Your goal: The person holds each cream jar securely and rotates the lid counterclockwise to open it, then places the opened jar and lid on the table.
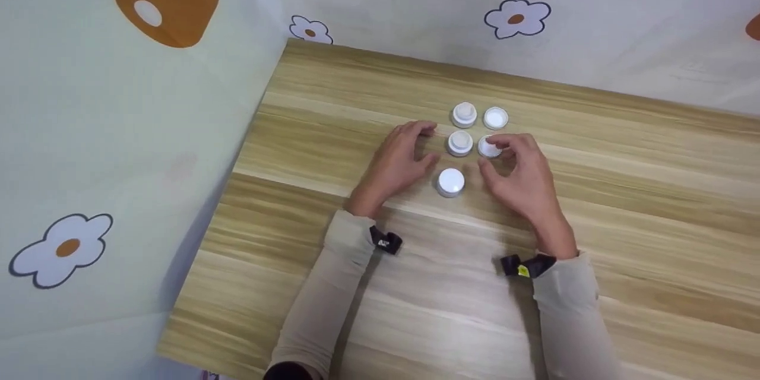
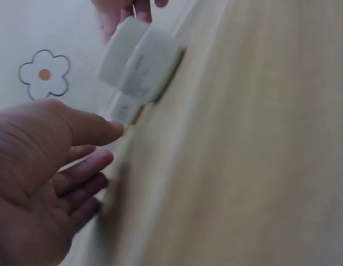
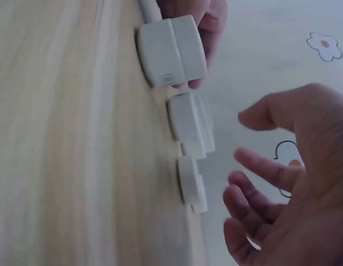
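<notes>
Three small white jars stand in a column between the hands. The nearest jar (image 1: 450,182) has its white lid on; in the wrist views this lidded jar (image 3: 171,52) shows its side. Behind it are a middle jar (image 1: 459,143) and a far jar (image 1: 464,114), both without screw lids. Beside them lie a near lid (image 1: 489,146) and a far lid (image 1: 495,118). My left hand (image 1: 404,157) is left of the jars, fingers loosely curved around nothing. My right hand (image 1: 522,175) hovers by the near lid, its fingertips overlapping that lid in the head view, thumb and fingers apart.
Everything stands on a wood-grain table (image 1: 641,202). Its left edge runs along a pale cloth (image 1: 136,160) printed with flowers and fruit. A patterned backdrop (image 1: 415,6) rises behind the far edge. Dark camera mounts (image 1: 386,241) sit on both wrists.
</notes>
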`<state>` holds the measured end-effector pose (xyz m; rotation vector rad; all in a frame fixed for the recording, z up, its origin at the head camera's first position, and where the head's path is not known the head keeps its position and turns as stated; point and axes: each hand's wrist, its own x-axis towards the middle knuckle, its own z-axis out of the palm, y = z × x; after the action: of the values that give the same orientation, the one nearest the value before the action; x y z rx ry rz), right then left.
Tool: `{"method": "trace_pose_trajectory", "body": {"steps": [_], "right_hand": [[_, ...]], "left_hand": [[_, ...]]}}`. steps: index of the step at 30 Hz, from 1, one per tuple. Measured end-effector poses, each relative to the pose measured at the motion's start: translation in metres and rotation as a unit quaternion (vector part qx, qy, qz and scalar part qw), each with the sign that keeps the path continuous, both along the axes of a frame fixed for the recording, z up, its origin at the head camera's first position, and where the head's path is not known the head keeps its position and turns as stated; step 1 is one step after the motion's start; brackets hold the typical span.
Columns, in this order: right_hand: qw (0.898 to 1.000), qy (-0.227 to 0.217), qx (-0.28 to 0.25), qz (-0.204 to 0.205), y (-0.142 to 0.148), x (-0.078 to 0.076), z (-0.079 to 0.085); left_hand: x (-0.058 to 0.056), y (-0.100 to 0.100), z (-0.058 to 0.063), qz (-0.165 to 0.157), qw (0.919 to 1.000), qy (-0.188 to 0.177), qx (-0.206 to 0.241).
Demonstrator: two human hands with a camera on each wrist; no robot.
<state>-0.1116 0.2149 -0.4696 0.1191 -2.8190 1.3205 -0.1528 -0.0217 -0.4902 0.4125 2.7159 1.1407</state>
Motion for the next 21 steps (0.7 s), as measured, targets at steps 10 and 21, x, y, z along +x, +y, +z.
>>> {"method": "trace_pose_trajectory", "body": {"steps": [10, 21], "right_hand": [[0.991, -0.026, 0.075, 0.112, -0.018, 0.010, 0.005], [0.985, -0.014, 0.097, 0.142, -0.025, 0.011, 0.004]], "left_hand": [[0.010, -0.009, 0.014, -0.011, 0.9999, -0.002, 0.012], [0.024, -0.010, 0.017, -0.042, 0.9987, -0.008, 0.026]]}}
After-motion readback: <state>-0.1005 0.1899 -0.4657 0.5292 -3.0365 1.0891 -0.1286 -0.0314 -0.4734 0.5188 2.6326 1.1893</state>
